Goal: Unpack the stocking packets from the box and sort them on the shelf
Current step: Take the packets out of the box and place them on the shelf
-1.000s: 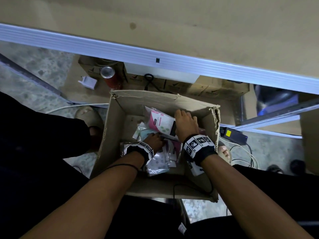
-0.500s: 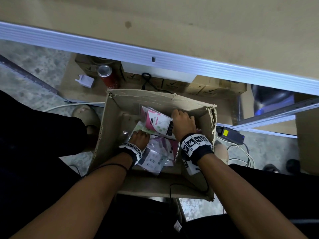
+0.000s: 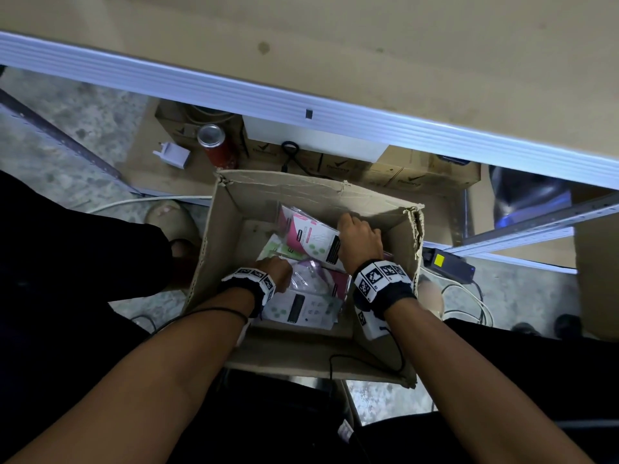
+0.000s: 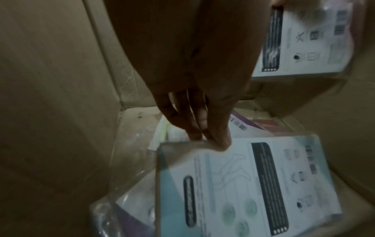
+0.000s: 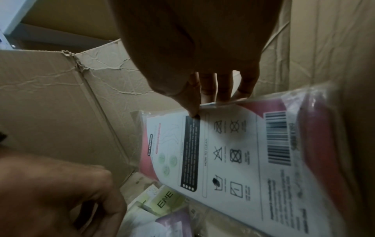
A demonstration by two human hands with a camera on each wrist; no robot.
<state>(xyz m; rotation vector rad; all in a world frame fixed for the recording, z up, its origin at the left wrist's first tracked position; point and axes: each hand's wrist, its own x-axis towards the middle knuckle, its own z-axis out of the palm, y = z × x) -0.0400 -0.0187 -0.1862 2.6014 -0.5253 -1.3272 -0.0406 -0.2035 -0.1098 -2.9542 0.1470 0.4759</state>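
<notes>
An open cardboard box [image 3: 231, 229] stands on the floor between my legs, with several stocking packets lying inside. My right hand [image 3: 358, 236] grips the top edge of a pink-and-white packet [image 3: 311, 239] that leans near the far wall; the right wrist view shows my fingertips [image 5: 194, 112] on that packet [image 5: 243, 152]. My left hand [image 3: 276, 266] reaches into the box's left side. In the left wrist view its fingers [image 4: 202, 133] pinch the edge of a teal-and-white packet [image 4: 243, 184]. A green packet [image 3: 274, 249] and a purple packet [image 3: 315, 276] lie loose beneath.
A tan shelf board [image 3: 335, 45] with a metal front rail [image 3: 335, 108] runs above the box. Behind the box stand a red can [image 3: 216, 145], a white plug [image 3: 172, 155] and small cartons [image 3: 402, 175]. A black power brick [image 3: 449, 262] and cables [image 3: 469, 296] lie right.
My left hand has slid a little left inside the box and taken the teal packet's edge. My right hand keeps holding the pink packet near the far wall.
</notes>
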